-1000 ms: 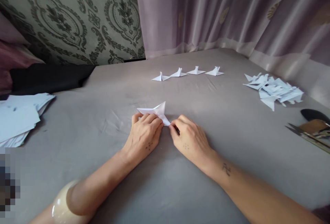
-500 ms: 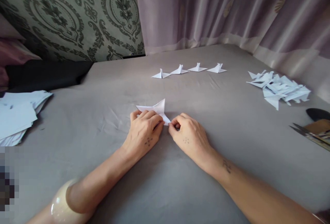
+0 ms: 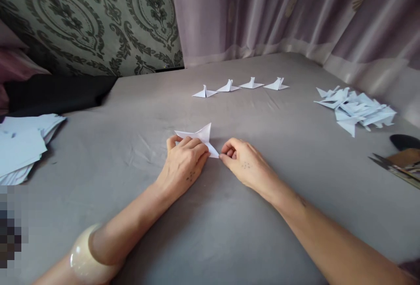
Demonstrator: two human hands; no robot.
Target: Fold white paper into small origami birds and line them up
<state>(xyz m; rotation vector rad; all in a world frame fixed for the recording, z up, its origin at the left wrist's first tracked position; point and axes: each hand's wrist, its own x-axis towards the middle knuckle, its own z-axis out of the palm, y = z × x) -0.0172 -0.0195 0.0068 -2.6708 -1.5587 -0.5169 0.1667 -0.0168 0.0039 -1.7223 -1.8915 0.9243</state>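
Patterned wallpaper [image 3: 59, 14] and a mauve curtain [image 3: 249, 14] bound the scene, and before them lies a broad surface [image 3: 124, 119] covered in grey cloth with faint wrinkles. The surface itself bears everything laid out here. Near its centre, between my two hands, is a piece of folded white paper [image 3: 205, 136], with one point rising at the back and another reaching toward the right. My left hand [image 3: 187, 156] is bent over the near side, fingers drawn together on the paper, holding it down; a pale, glossy bangle [image 3: 79, 256] encircles that forearm. My right hand [image 3: 244, 160] has its fingers curled, thumb and forefinger pinching the very tip of the right-hand point. Beyond, four folded white figures [image 3: 252, 84] stand in a row, each with a narrow upright part between flat wings. To the right, a loose heap of folded papers [image 3: 361, 109] lies overlapping; nearer me are metal scissors [image 3: 393, 169] beside a brown item [image 3: 402, 157] and a dark rounded one, partly cut off. At left, a stack of white sheets [image 3: 21, 143] lies near a black cloth [image 3: 59, 95].
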